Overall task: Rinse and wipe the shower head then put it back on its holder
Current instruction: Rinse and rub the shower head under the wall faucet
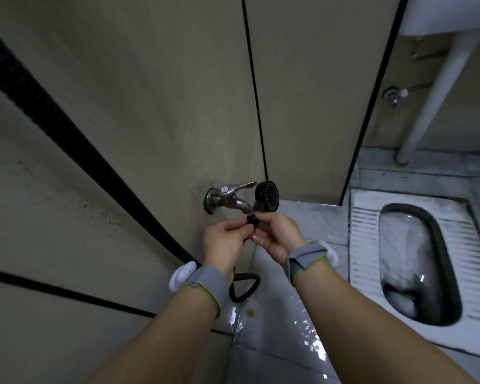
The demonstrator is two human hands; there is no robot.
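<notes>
A black shower head [267, 195] is held upright just right of a chrome wall tap [227, 198], its round face turned toward me. My right hand [277, 234] grips the base of its handle. My left hand [225, 239] pinches the black fitting where the hose meets the handle. The black hose [67, 123] runs from the upper left down along the wall and loops [245, 286] under my left wrist. The holder is not in view.
A squat toilet pan [416, 261] with water in it lies in the floor at the right. The grey floor tiles [288, 328] are wet. A white basin with its pedestal [438, 87] and a small wall valve [394, 95] stand at the upper right.
</notes>
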